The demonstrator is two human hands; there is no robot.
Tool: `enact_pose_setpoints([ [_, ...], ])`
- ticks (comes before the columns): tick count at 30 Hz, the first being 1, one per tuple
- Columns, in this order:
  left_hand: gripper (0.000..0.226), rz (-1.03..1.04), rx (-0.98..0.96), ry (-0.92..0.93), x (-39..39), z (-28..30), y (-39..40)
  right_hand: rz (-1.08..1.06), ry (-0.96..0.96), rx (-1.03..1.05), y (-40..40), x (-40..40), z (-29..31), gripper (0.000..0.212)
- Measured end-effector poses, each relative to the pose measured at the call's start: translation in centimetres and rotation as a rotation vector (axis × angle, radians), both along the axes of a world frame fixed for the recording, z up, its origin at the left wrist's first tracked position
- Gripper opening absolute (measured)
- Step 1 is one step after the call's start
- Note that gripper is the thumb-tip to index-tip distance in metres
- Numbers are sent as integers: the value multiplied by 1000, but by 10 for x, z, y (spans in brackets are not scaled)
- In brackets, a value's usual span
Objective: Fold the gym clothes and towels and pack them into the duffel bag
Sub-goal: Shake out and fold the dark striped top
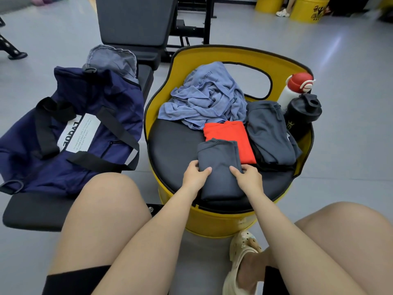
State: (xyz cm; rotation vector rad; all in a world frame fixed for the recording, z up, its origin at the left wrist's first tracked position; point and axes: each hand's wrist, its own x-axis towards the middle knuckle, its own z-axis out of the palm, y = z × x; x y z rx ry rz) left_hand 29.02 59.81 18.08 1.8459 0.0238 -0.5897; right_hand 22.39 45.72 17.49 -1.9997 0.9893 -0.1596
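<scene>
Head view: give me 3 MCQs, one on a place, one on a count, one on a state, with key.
1. Where is the duffel bag?
A. on the bench left of the stool
B. on the stool
C. on the floor at right

2. How many bottles stand at the stool's right edge?
A. one
B. two
C. four

3. What state is the blue towel in?
A. folded flat
B. packed in the bag
C. crumpled, unfolded

Key: 1 A, the bag lies on the black bench. 2 B, a white bottle and a black bottle. 3 C, it lies bunched behind the red shirt.
</scene>
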Motion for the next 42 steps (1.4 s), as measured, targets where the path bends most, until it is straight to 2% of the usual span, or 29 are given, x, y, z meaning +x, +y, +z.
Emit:
enact_pose_setpoints([
  [4, 43, 14, -39, -16, -2, 13, -2, -54, -119, 37, 3, -4, 16, 29],
  [9, 42, 28, -107, -64, 13, 43, -10, -68, -193, -3, -6, 3, 48, 30],
  [14, 41, 23, -167, -22, 39, 71, -28, -24, -181, -35, -28, 27, 88, 28],
  [17, 36, -22, -190, 67, 56, 81, -41, 33, -158, -109, -43, 43, 102, 28],
  [20, 38, -26, -203, 107, 68, 78, -54, 69, -98, -162, -56, 57, 99, 30],
  [23, 33, -14, -152, 84, 77, 55, -65, 72, -24, -178, -64, 68, 82, 39],
  [26, 27, -7, -73, 46, 86, 29, -71, 92, 54, -187, -64, 70, 64, 38],
  [31, 46, -12, 70, -11, 90, 10, -77, 133, 125, -255, -60, 73, 51, 32],
  [36, 38, 24, -49, 126, 82, 15, -79, 171, 184, -250, -57, 74, 44, 34],
  [42, 37, 43, -49, 127, 85, 9, -76, 142, 152, -163, -53, 77, 43, 32],
])
